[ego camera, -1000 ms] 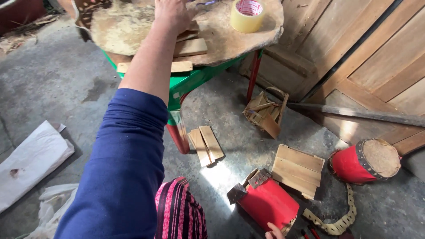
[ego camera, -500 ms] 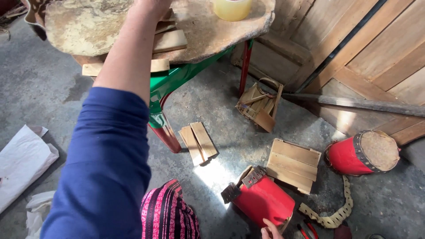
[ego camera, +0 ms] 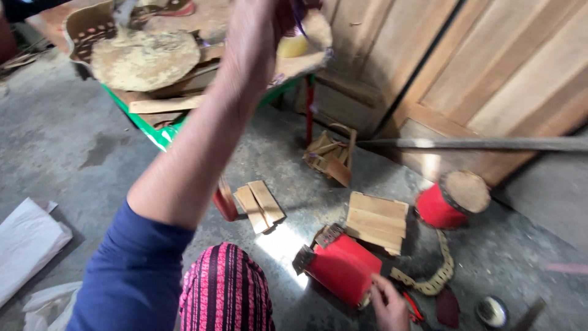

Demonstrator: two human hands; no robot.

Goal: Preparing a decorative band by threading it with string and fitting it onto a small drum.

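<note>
Reaching: the left hand (ego camera: pixel 257 37) is raised over the worktop (ego camera: pixel 153 132), blurred by motion; its fingers seem curled around a thin dark strand near the yellow tape roll (ego camera: pixel 293 46), but whether they truly grip it I cannot tell.
Holding: the right hand (ego camera: pixel 389 303) rests low on the floor, fingers touching the near end of the red drum body (ego camera: pixel 343 270); the grip itself is mostly out of view, so open or closed I cannot tell.
Done so far: one small red drum (ego camera: pixel 450 199) lies near the wooden door with its hide head already fitted.
Left to do: the red drum body under the right hand looks unfinished; a laced strip (ego camera: pixel 438 279) lies just beside it, a round hide piece (ego camera: pixel 144 58) waits on the worktop, and wooden slats (ego camera: pixel 375 222) lie loose between the two drums.
Changed: the left hand has lifted off the worktop, and the view has swung right and closer, bringing the right hand more fully into view.
</note>
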